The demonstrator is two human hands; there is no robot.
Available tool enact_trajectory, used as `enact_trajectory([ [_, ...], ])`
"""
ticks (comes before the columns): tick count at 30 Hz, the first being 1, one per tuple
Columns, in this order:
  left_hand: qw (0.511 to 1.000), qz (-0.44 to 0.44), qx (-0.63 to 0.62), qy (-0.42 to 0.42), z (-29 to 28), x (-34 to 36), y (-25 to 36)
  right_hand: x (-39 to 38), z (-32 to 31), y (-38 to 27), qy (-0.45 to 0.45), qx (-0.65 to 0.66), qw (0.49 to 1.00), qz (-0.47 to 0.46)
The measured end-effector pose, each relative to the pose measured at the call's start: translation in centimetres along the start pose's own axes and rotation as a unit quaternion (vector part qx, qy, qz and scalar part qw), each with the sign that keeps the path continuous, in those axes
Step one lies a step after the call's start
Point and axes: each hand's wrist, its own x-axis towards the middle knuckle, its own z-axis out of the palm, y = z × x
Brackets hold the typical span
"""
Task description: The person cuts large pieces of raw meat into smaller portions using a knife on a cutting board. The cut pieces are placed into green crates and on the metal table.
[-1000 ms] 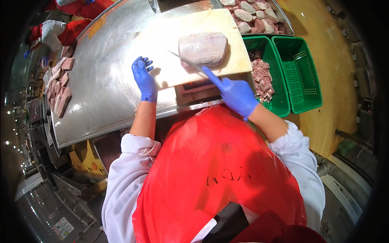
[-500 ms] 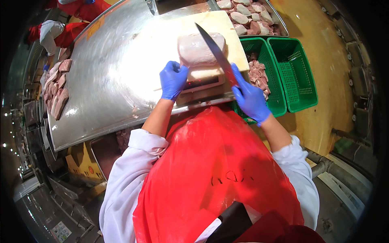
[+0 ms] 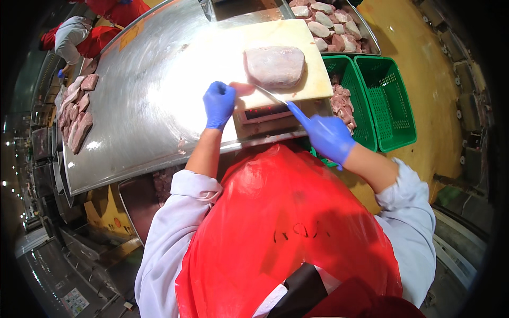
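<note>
A pale slab of meat (image 3: 274,66) with a whitish surface lies on the white cutting board (image 3: 307,40). My right hand (image 3: 330,137), in a blue glove, grips a knife, its index finger stretched forward. The knife blade (image 3: 271,94) points left, seen nearly edge-on, along the slab's near edge. To the left, my left hand (image 3: 219,106), also gloved, is closed with its thumb side toward the board. A small pinkish strip of meat (image 3: 242,89) runs from its fingers toward the blade tip. The knife's handle is hidden in my right hand.
Under the board's near edge sits a scale (image 3: 263,113) with a lit red display. Green crates (image 3: 389,100) stand at the right, one holding meat scraps (image 3: 342,106). Cut meat fills a metal tray (image 3: 379,45) beyond. More pieces (image 3: 77,114) lie far left, near a co-worker (image 3: 74,40).
The knife has dropped from above the slab to its near edge and turned leftward. A pinkish strip now shows at my left hand. The view has shifted slightly.
</note>
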Motion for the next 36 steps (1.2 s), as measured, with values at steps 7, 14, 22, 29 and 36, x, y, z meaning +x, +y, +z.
enact_trajectory([
  [7, 0.971, 0.012, -0.223, -0.089, -5.3, 5.0, 4.7, -7.6, 4.4, 5.0, 0.065, 0.126, 0.990, -0.018],
  [14, 0.928, 0.206, -0.112, -0.290, 2.1, 8.2, 21.2, -4.0, 12.3, -0.4, 0.243, 0.320, 0.915, 0.036],
  [22, 0.920, 0.118, -0.246, -0.282, -3.1, 14.4, 14.0, 9.5, 6.8, -7.1, 0.389, 0.253, 0.878, 0.114],
  [29, 0.909, 0.052, -0.295, -0.291, -4.6, 15.6, 7.1, 14.9, 5.0, -10.3, 0.341, 0.093, 0.903, 0.246],
  [36, 0.910, 0.010, -0.322, -0.262, -3.7, 16.2, 2.0, 8.4, 5.9, -16.3, 0.163, 0.043, 0.933, 0.319],
])
